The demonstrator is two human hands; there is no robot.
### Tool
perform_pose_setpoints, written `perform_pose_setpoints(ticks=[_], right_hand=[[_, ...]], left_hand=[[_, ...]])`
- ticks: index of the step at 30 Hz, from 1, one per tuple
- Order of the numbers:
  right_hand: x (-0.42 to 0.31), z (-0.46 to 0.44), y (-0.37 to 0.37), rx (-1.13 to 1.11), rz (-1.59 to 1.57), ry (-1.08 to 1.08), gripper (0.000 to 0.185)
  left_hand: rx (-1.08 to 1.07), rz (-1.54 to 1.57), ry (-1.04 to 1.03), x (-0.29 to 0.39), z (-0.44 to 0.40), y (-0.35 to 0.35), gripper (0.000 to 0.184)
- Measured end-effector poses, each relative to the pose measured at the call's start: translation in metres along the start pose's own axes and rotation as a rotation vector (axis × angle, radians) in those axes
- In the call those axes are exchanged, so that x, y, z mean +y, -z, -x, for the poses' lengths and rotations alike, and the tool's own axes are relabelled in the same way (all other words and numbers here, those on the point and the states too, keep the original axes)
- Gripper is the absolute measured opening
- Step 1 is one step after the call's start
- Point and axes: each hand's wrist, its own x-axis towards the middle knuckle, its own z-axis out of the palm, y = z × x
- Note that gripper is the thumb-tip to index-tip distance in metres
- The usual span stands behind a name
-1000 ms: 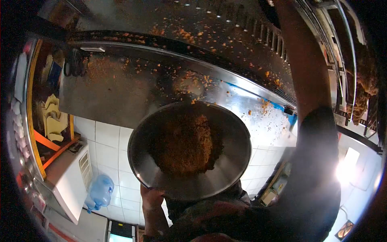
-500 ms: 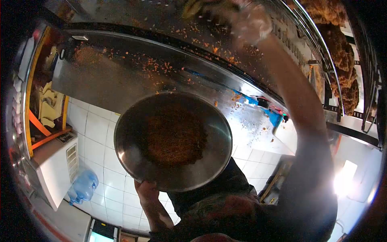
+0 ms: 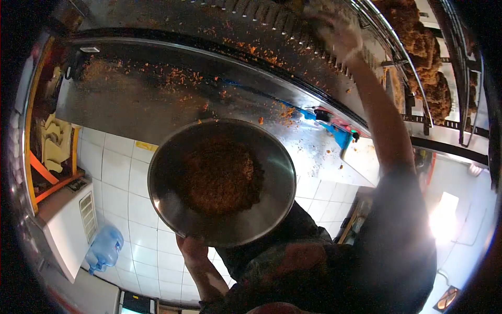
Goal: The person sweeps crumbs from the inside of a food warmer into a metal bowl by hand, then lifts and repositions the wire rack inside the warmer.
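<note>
A wide metal bowl [image 3: 274,209] hangs tilted in front of me, with a mound of brown-orange crumbs [image 3: 222,175] in it. My left hand [image 3: 192,248] grips the bowl's lower rim. Farther off, at the top of the view, my right hand [image 3: 341,39] reaches over the crumb-strewn metal surface, close to a row of metal slots [image 3: 277,21]. Motion smears its fingers, so whether they hold anything does not show. Loose orange crumbs [image 3: 172,78] lie scattered on the steel counter [image 3: 115,102] beyond the bowl.
Brown fried-looking pieces [image 3: 418,57] sit on racks behind metal rails at the upper right. A blue strap-like item [image 3: 342,137] lies on the counter's right part. On the tiled floor at left lies a blue water jug [image 3: 106,246], near a white appliance [image 3: 65,230].
My right hand has shifted slightly right and down in the view, still blurred. The metal slots now show more plainly. My left hand keeps hold of the bowl, which has barely moved.
</note>
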Motion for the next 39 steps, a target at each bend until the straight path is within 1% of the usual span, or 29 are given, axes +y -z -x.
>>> perform_pose_setpoints(ticks=[1, 2, 3, 5, 6, 8, 10, 11, 13, 14, 16, 17, 19, 20, 22, 23, 25, 26, 28, 29, 31, 32, 33, 34, 37, 38, 39], right_hand=[[-0.031, 0.027, -0.030, -0.006, 0.792, -0.149, 0.030], [-0.061, 0.055, -0.060, -0.137, 1.583, -0.293, 0.035], [-0.062, 0.060, -0.056, -0.126, 1.586, -0.293, 0.035], [-0.053, 0.072, -0.037, -0.093, 1.526, -0.017, 0.035], [-0.051, 0.067, -0.022, -0.023, 1.555, 0.089, 0.035], [-0.046, 0.037, 0.020, 0.172, 1.712, 0.207, 0.036], [-0.043, -0.003, 0.066, 0.336, 1.880, 0.195, 0.036], [-0.040, -0.021, 0.083, 0.380, 1.937, 0.158, 0.037], [-0.035, -0.042, 0.103, 0.436, 2.010, 0.072, 0.037], [-0.033, -0.044, 0.110, 0.440, 2.030, 0.044, 0.038], [-0.032, -0.031, 0.114, 0.420, 2.078, -0.004, 0.038], [-0.031, -0.021, 0.114, 0.396, 2.105, -0.015, 0.039], [-0.035, 0.014, 0.109, 0.336, 2.159, -0.033, 0.040], [-0.038, 0.036, 0.100, 0.290, 2.176, -0.032, 0.040], [-0.048, 0.086, 0.074, 0.144, 2.177, -0.032, 0.041], [-0.058, 0.109, 0.060, 0.054, 2.041, 0.020, 0.041], [-0.072, 0.136, 0.050, -0.184, 1.455, 0.227, 0.042], [-0.078, 0.137, 0.054, -0.173, 1.462, 0.227, 0.042], [-0.086, 0.125, 0.067, -0.229, 1.613, 0.436, 0.045], [-0.083, 0.112, 0.081, -0.085, 1.743, 0.392, 0.044], [-0.071, 0.073, 0.120, 0.246, 1.968, 0.201, 0.041], [-0.063, 0.053, 0.138, 0.347, 2.030, 0.114, 0.039], [-0.057, 0.037, 0.151, 0.406, 2.073, 0.039, 0.038], [-0.053, 0.026, 0.158, 0.438, 2.114, -0.032, 0.037], [-0.044, 0.033, 0.170, 0.432, 2.213, -0.213, 0.033], [-0.046, 0.042, 0.172, 0.401, 2.272, -0.259, 0.033], [-0.046, 0.054, 0.172, 0.364, 2.319, -0.307, 0.032]], left_hand=[[0.006, -0.034, 0.014, 0.003, -0.001, 0.000, 0.074], [-0.004, -0.038, 0.015, 0.006, -0.003, 0.002, 0.074], [-0.042, -0.047, 0.011, 0.008, -0.006, 0.004, 0.073], [-0.085, -0.063, 0.016, 0.012, -0.011, 0.004, 0.073], [-0.096, -0.058, 0.019, 0.015, -0.011, 0.004, 0.072], [-0.107, -0.064, 0.029, 0.016, -0.015, 0.006, 0.072], [-0.035, -0.075, 0.063, 0.012, -0.020, 0.012, 0.072], [-0.035, -0.083, 0.072, 0.010, -0.021, 0.010, 0.072], [-0.204, -0.073, 0.048, 0.010, -0.021, 0.007, 0.073], [-0.208, -0.088, 0.060, 0.010, -0.020, 0.005, 0.073], [-0.107, 0.017, 0.105, 0.010, -0.016, -0.001, 0.074], [-0.109, 0.011, 0.114, 0.008, -0.016, 0.003, 0.074], [-0.262, -0.037, 0.032, 0.003, -0.019, 0.017, 0.045], [-0.270, -0.034, 0.030, 0.005, -0.021, 0.018, 0.045], [-0.318, -0.035, 0.064, 0.010, -0.022, 0.018, 0.051], [-0.327, -0.034, 0.062, 0.011, -0.022, 0.015, 0.051], [-0.285, -0.238, -0.021, 0.013, -0.024, 0.008, 0.061], [-0.298, -0.240, -0.018, 0.015, -0.024, 0.004, 0.061], [-0.313, -0.148, 0.011, 0.018, -0.025, 0.000, 0.070], [-0.312, -0.151, 0.015, 0.016, -0.026, 0.006, 0.070], [-0.353, -0.161, -0.010, 0.012, -0.029, 0.021, 0.068], [-0.355, -0.165, -0.005, 0.012, -0.028, 0.016, 0.068], [-0.267, -0.184, 0.052, 0.015, -0.025, 0.006, 0.073], [-0.177, -0.205, 0.109, 0.015, -0.023, -0.001, 0.078], [-0.127, -0.219, 0.084, 0.006, -0.023, 0.008, 0.076], [-0.129, -0.214, 0.087, 0.003, -0.025, 0.011, 0.076], [-0.199, -0.289, 0.025, 0.001, -0.025, 0.014, 0.075]])
